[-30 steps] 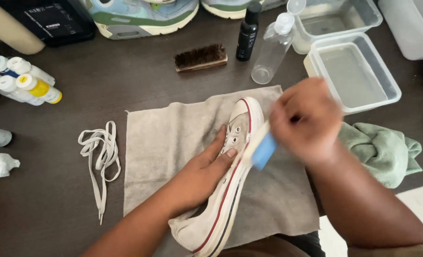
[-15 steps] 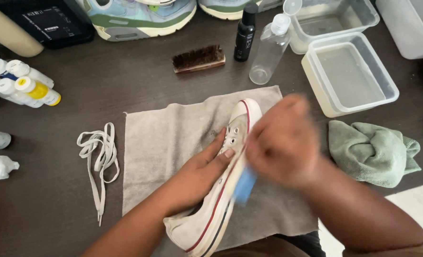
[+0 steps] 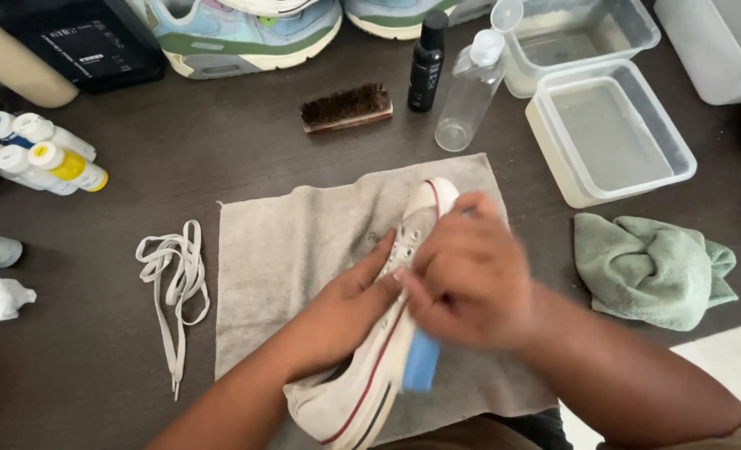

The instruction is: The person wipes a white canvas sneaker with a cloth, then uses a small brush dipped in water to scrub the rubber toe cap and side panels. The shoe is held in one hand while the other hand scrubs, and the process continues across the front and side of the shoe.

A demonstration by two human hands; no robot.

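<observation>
Both hands stay clamped — left hand (image 3: 349, 304) on sneaker (image 3: 362, 379), right hand (image 3: 469, 275) sliding blue brush (image 3: 421, 360) heelward.

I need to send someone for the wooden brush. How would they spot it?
Start from the grey towel on the dark table. Just beyond its far edge lies the brush, left of a small black bottle. It alone has a wooden back and dark bristles.
</observation>
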